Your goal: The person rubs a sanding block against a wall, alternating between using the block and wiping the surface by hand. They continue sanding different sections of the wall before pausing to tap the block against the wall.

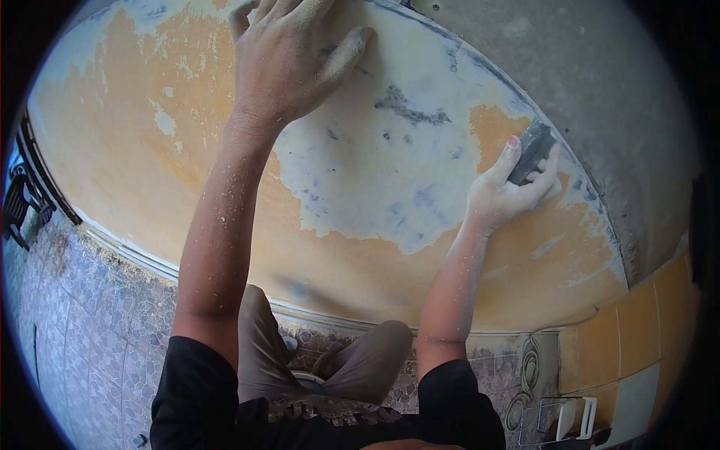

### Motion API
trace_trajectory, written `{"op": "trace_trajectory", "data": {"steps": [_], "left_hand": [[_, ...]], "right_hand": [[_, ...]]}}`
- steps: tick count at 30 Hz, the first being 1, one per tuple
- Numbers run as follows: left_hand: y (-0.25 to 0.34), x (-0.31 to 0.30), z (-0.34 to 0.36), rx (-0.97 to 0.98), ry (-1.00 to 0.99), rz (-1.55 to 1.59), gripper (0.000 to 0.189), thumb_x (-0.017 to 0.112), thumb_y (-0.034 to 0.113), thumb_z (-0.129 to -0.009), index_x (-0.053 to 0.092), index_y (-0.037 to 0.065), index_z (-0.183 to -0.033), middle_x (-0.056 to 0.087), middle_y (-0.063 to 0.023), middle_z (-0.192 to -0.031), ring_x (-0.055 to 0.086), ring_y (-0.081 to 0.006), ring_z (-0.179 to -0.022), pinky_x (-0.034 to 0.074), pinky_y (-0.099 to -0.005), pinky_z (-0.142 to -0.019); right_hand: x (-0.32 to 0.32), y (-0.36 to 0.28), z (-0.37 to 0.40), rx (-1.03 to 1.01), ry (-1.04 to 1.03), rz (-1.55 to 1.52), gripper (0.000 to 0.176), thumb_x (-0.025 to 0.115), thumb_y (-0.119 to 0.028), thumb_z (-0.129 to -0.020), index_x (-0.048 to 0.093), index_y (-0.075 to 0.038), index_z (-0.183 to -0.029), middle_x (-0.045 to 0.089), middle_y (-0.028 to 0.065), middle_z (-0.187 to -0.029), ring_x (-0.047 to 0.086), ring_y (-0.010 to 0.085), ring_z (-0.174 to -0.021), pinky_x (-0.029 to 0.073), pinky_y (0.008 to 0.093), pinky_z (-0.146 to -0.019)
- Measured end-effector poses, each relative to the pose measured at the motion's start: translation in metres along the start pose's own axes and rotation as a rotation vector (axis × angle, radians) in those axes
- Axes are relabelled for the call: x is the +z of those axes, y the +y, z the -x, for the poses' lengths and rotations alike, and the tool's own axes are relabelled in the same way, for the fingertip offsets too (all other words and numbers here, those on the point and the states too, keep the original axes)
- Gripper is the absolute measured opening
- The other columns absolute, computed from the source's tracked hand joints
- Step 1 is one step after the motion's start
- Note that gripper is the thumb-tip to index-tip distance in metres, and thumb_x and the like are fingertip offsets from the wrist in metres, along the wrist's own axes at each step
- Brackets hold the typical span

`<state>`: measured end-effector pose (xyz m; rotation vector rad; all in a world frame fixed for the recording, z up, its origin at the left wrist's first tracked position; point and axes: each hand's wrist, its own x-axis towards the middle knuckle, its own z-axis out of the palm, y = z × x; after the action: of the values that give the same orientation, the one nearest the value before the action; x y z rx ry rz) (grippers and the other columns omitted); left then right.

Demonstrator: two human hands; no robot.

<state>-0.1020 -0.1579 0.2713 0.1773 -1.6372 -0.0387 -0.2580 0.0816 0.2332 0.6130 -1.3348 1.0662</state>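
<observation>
Surface (360, 180) patchy orange and white

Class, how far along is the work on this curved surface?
Partway, if the orange layer is coming off. Apparently done: the broad pale area in the middle. In hand: the right hand holds a grey block near the edge, beside an orange patch. Apparently left: that patch, plus the wide orange stretches along the picture's left and lower parts.

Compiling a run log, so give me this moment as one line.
left hand: on the patchy surface | right hand: holding grey block near surface's edge | coating: orange and whitish areas, dark marks
</observation>
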Motion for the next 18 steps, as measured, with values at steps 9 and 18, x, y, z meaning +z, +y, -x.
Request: {"op": "trace_trajectory", "data": {"steps": [9, 18], "left_hand": [[0.036, 0.035, 0.018, 0.148, -0.041, -0.074, 0.072, 0.063, 0.045, -0.097, 0.047, 0.008, -0.156, 0.047, -0.0188, -0.156, 0.036, -0.0357, -0.152, 0.021, -0.0588, -0.121], [0.045, 0.047, 0.011, 0.181, 0.075, -0.023, 0.062, 0.066, 0.043, -0.094, 0.06, 0.003, -0.141, 0.059, -0.0161, -0.14, 0.05, -0.0336, -0.138, 0.035, -0.0534, -0.115]], "right_hand": [[-0.05, 0.032, 0.184, -0.278, -0.343, 0.07, 0.065, 0.083, -0.019, -0.092, 0.052, 0.004, -0.145, 0.047, 0.0176, -0.129, 0.053, 0.0326, -0.113, 0.047, 0.0453, -0.094], [0.001, -0.005, 0.023, -0.095, -0.076, 0.003, 0.06, 0.08, -0.019, -0.096, 0.052, 0.004, -0.144, 0.049, 0.0151, -0.123, 0.054, 0.0271, -0.106, 0.049, 0.0398, -0.087]]}}
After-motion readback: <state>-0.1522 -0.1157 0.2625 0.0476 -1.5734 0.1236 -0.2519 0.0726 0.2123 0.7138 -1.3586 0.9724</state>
